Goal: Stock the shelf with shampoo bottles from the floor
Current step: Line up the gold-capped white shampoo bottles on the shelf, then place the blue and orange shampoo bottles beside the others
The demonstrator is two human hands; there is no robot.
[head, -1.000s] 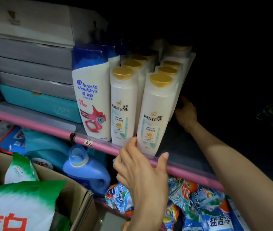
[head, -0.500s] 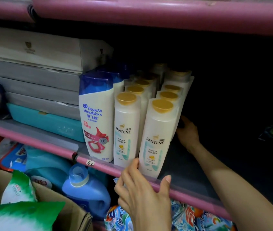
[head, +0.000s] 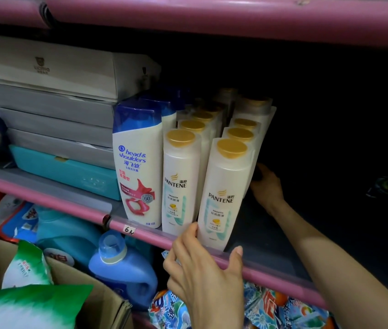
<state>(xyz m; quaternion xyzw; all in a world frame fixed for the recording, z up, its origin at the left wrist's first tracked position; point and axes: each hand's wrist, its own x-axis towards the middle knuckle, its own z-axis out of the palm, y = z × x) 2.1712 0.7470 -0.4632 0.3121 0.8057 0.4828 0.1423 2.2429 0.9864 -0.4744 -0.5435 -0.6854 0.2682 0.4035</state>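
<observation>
A view from head height looks into a shop shelf with a pink rail (head: 141, 230) along its front edge. On the shelf stand two rows of white plastic Pantene shampoo bottles with gold caps, running back into the dark. The front bottle of the right row (head: 223, 195) leans to the right, its base at the rail. The front bottle of the left row (head: 180, 184) stands upright just beside it. To their left stands a taller white Head & Shoulders bottle with a blue cap (head: 138, 162), with more like it behind.

The left hand (head: 208, 276) is open at the rail, fingers spread, its fingertips touching the base of the leaning bottle and its thumb lying on the rail. The right hand (head: 265, 184) reaches deep into the shelf beside the right row, touching the side of a bottle further back; its fingers are lost in shadow, so I cannot tell whether they grip.

Left of the bottles sits a stack of flat grey and white boxes (head: 53, 100) on a teal box (head: 69, 173). Below the shelf are a blue detergent jug (head: 122, 269), patterned bags (head: 283, 309) and a cardboard box holding green-and-white bags (head: 29, 305).
</observation>
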